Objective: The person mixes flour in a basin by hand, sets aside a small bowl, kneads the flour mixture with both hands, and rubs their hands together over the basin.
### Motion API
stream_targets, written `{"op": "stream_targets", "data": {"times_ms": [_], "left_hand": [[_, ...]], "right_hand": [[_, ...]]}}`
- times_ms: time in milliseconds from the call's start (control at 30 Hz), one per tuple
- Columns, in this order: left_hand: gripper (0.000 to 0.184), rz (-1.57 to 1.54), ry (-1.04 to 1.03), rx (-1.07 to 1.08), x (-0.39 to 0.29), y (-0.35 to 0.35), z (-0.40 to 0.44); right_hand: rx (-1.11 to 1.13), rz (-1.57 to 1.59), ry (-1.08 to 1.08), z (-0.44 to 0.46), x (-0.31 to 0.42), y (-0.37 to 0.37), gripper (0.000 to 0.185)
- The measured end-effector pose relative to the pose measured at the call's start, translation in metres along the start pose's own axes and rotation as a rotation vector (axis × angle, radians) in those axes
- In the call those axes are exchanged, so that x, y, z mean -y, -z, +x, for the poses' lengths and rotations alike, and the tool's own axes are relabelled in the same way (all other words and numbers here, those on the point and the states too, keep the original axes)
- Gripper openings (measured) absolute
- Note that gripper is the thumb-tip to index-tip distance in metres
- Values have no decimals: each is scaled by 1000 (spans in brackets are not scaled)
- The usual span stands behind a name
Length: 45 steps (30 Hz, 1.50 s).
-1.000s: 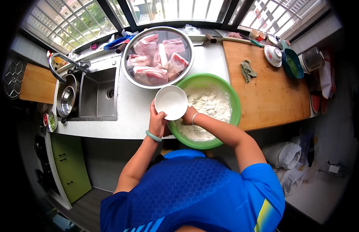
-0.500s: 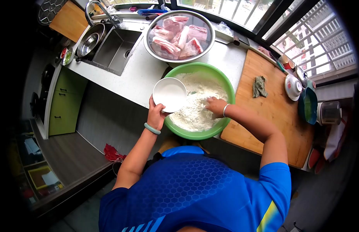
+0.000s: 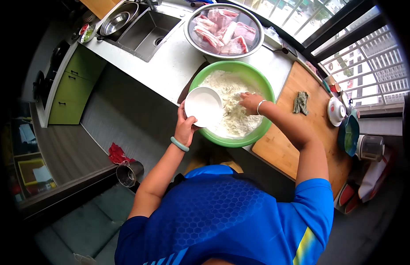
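Observation:
My left hand [image 3: 185, 126] grips the rim of a white bowl [image 3: 203, 106], thumb on the near edge. The bowl is over the left side of a large green basin [image 3: 266, 84]; its inside looks plain white, and I cannot tell if liquid is in it. Pale flour [image 3: 218, 84] fills the basin, with a yellowish, clumpy patch near the middle. My right hand [image 3: 251, 103] reaches in from the right, its fingers spread and bent down into that patch. Flour partly hides the fingertips.
Behind the basin stands a steel bowl [image 3: 191, 37] with chunks of raw meat [image 3: 227, 31]. A sink [image 3: 147, 37] is at the left. On the right lies a wooden board [image 3: 280, 132] with a crumpled cloth [image 3: 300, 103]; bowls [image 3: 336, 111] stand along its far side.
The view has shifted, so the counter appears higher and further right. The white bowl is slightly nearer me over the basin. My right hand has moved a little away from me in the flour.

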<state>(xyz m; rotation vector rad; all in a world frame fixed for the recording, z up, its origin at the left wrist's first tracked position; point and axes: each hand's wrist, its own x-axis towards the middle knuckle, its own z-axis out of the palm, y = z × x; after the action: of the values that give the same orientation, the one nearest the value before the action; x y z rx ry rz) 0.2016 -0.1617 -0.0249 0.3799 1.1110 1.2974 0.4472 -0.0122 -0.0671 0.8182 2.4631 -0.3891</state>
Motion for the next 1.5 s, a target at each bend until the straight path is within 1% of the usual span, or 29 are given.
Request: {"op": "stream_targets", "data": {"times_ms": [67,133,200,267,333,400,467,533,600,633,667,733,767,833,867,933,1000,1067,1100,1133,1200,1267,1300,1367,1400,1433,1467,1500], "left_hand": [[70,-33,-27,-16,8,-2,-6],[70,-48,-52,-46,12,-6,-11],[70,-57,-74,-88,15,-10,-15],[70,-68,-90,-134,17,-15,-22],[70,-50,-117,-165,21,-15,-26],[70,-29,-147,-185,25,-17,-30],[70,-4,-153,-227,27,-15,-36],[71,7,-170,-235,29,-14,-40],[71,10,-180,-233,34,-18,-43],[71,0,-174,-242,37,-20,-44],[72,-9,-171,-252,38,-22,-46],[71,33,-173,-261,42,-23,-48],[71,69,-167,-269,44,-23,-48],[71,57,-171,-258,42,-25,-48],[71,47,-180,-248,41,-25,-48],[71,24,-196,-247,41,-23,-46],[72,0,-219,-243,39,-22,-44],[72,-8,-218,-267,36,-23,-42],[72,-12,-221,-274,35,-23,-42],[72,-7,-218,-295,32,-24,-41],[71,9,-209,-324,27,-21,-39],[71,57,-228,-310,22,-20,-33],[71,61,-222,-305,21,-21,-29],[68,37,-245,-308,21,-22,-25],[68,35,-244,-305,21,-22,-24],[69,42,-247,-307,21,-23,-21],[71,50,-250,-309,20,-23,-19],[71,53,-249,-305,20,-23,-19]], "right_hand": [[101,56,106,-22,-12,4,34],[379,44,220,-20,-23,-25,32],[483,67,349,-22,-9,-41,28],[413,170,538,2,7,-77,27],[265,302,507,13,39,-67,28],[106,428,550,51,45,-72,33],[89,359,423,72,42,-42,36],[146,351,230,72,42,2,39],[-95,352,176,73,53,9,39],[-103,316,123,67,68,15,39],[-233,337,136,82,76,-22,35],[-62,259,114,45,97,-13,28],[-63,258,112,44,90,-23,28],[-48,-124,498,40,57,-57,23],[27,-183,508,17,49,-40,21],[66,-263,525,-3,39,-38,19],[-12,-233,622,-1,50,-51,20],[-57,-224,578,24,76,-49,21],[-119,-106,495,45,85,-54,21],[-183,9,412,68,84,-55,20],[-307,32,301,99,74,-43,20],[-307,-1,226,99,56,-5,24],[-306,5,220,100,54,-3,24],[-299,189,0,101,60,-2,30],[-314,240,15,99,73,-16,32],[-423,145,56,100,85,-47,30],[-141,89,161,78,94,-32,29],[-80,28,293,61,96,-33,28]]}}
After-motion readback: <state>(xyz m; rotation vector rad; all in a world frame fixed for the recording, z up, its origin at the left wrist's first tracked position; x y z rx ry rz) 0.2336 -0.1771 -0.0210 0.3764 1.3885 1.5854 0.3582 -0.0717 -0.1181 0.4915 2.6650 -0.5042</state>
